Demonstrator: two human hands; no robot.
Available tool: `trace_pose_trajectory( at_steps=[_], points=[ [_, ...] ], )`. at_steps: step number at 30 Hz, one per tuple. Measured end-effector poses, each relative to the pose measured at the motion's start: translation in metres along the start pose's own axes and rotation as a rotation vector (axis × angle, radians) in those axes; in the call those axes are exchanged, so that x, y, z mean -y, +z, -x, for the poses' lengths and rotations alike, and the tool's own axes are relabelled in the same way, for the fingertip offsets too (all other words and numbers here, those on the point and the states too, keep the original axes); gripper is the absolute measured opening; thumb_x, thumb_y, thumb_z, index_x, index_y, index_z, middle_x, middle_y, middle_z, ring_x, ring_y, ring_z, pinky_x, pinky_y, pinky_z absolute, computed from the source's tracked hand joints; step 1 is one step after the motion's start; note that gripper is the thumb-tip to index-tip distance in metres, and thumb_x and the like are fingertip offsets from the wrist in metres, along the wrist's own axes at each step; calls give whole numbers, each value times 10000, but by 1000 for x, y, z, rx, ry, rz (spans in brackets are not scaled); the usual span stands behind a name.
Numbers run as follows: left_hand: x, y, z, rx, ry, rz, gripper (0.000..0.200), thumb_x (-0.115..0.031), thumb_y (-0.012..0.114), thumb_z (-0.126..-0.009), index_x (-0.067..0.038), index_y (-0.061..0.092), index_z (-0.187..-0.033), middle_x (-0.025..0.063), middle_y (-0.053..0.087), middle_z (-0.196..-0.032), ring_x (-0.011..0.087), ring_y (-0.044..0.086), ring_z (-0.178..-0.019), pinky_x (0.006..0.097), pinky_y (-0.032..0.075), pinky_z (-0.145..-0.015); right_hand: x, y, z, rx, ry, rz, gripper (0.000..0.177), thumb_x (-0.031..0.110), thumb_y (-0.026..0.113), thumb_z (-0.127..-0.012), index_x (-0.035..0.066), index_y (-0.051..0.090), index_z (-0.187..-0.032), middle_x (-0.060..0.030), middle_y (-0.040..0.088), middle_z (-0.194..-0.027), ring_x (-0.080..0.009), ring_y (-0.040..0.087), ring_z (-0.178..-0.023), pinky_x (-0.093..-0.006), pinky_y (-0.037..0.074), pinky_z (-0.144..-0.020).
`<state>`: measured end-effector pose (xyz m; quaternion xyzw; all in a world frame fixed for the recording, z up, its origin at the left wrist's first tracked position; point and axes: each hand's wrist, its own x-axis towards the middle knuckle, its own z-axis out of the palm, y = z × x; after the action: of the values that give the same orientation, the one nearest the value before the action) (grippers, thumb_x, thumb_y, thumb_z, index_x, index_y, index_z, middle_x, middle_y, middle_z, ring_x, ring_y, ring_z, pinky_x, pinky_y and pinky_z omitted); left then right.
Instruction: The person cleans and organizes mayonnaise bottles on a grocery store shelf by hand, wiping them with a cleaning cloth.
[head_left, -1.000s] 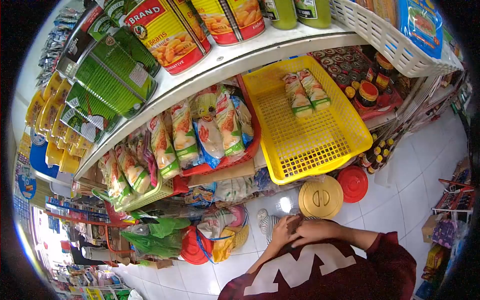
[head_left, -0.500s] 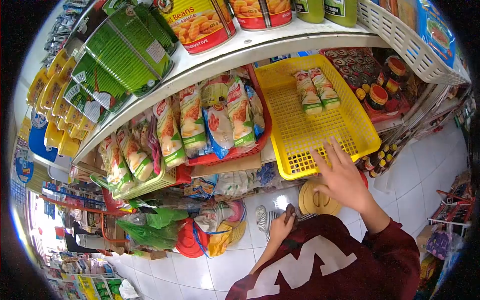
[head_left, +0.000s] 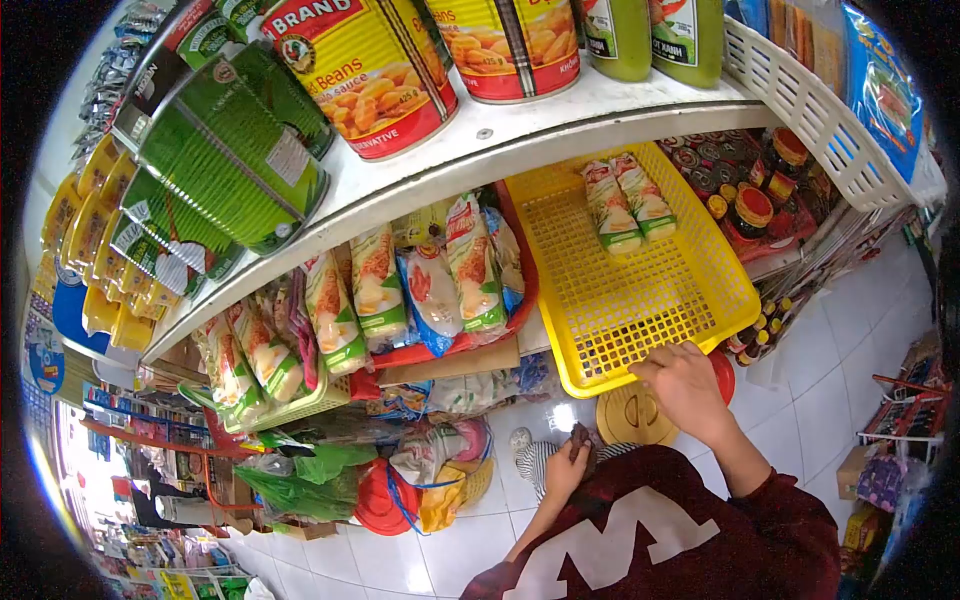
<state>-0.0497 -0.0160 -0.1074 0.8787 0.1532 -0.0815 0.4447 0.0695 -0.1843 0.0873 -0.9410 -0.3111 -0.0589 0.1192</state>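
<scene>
A yellow plastic basket (head_left: 748,300) rests on the lower shelf with two green-and-white packets (head_left: 612,208) lying at its far end. My right hand (head_left: 685,388) is at the basket's near edge, its fingers bent over the rim and its thumb on the near side. Lower down, in front of the dark red shirt, my left hand (head_left: 568,466) is closed around a small dark brown object (head_left: 580,440) that I cannot make out. To the left of the yellow basket, a red basket (head_left: 533,290) holds several similar packets (head_left: 474,265).
Above, a white shelf edge (head_left: 420,165) carries cans (head_left: 360,75), green bottles (head_left: 690,40) and a white basket (head_left: 800,110). Jars (head_left: 752,208) stand right of the yellow basket. Below are a round yellow lid (head_left: 635,415), a red lid (head_left: 385,498) and bags (head_left: 300,480).
My right hand has come down from over the yellow basket to its near rim, and its spread fingers have closed. The view has shifted, so the shelves appear lower.
</scene>
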Motion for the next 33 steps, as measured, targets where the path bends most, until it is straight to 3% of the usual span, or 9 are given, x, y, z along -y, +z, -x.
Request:
trace_pose_trajectory(
  at_steps=[3, 11, 12, 18, 22, 24, 26, 31, 33],
  points=[
    [-6, -3, -2, -17, 83, 41, 296, -309, 506, -775, -24, 560, -834, 213, 547, -627, 367, 550, -607, 401, 430, -539, -2, -3, 0, 99, 27, 28, 200, 82, 535, -625, 86, 609, -811, -52, 572, -755, -216, 545, -748, -323, 394, -649],
    [5, 12, -17, 42, 75, 23, 342, -374, 502, -760, -42, 557, -824, 221, 551, -649, 382, 547, -625, 429, 429, -571, 3, -4, -3, 125, -88, -142, 195, 143, 545, -627, 96, 614, -804, -67, 575, -685, -219, 567, -682, -340, 430, -642],
    [0, 9, -20, 133, -64, -60, 344, -369, 508, -761, -54, 552, -891, 191, 569, -705, 358, 556, -693, 419, 426, -609, -3, -6, 1, 147, -87, -222, 207, 142, 543, -638, 106, 617, -828, -63, 576, -691, -217, 567, -686, -339, 431, -650],
    [-3, 11, -27, 120, 119, -78, 350, -366, 504, -765, -41, 542, -889, 203, 563, -676, 368, 551, -668, 416, 427, -589, -19, 0, 11, 109, -153, -315, 210, 240, 585, -694, 122, 631, -862, -40, 605, -764, -197, 571, -721, -311, 447, -619],
    [-1, 10, -26, 121, 122, -21, 374, -382, 505, -762, -30, 563, -875, 216, 567, -698, 375, 554, -673, 422, 442, -610, -36, -11, 2, 184, -8, -529, 232, 298, 565, -734, 88, 638, -799, -99, 595, -687, -261, 563, -614, -361, 444, -585],
    [6, 14, -25, 113, 130, -8, 365, -371, 511, -761, -27, 558, -872, 218, 565, -693, 374, 555, -671, 416, 440, -606, -45, -27, -18, 274, 56, -326, 258, 330, 563, -713, 83, 637, -729, -118, 578, -631, -282, 557, -563, -378, 442, -551],
    [-1, 10, -21, 101, 143, -26, 353, -359, 519, -757, -24, 552, -863, 232, 558, -682, 375, 555, -669, 416, 435, -599, -69, -11, -46, 189, 0, -202, 284, 314, 558, -707, 36, 611, -703, -161, 554, -603, -302, 553, -556, -395, 436, -512],
    [13, 10, -11, 141, 140, -92, 395, -385, 493, -764, -16, 527, -900, 245, 555, -683, 387, 553, -663, 432, 434, -604, -99, 28, -99, -50, -58, 254, 317, 342, 602, -666, 25, 592, -653, -117, 524, -524, -256, 554, -530, -376, 427, -463],
    [18, 10, -4, 130, 132, -110, 421, -400, 481, -767, -9, 510, -922, 252, 555, -694, 393, 551, -669, 444, 431, -609, -88, 31, -116, 159, 115, 354, 291, 336, 611, -664, 45, 599, -663, -86, 540, -562, -223, 560, -575, -356, 425, -459]
  ],
)
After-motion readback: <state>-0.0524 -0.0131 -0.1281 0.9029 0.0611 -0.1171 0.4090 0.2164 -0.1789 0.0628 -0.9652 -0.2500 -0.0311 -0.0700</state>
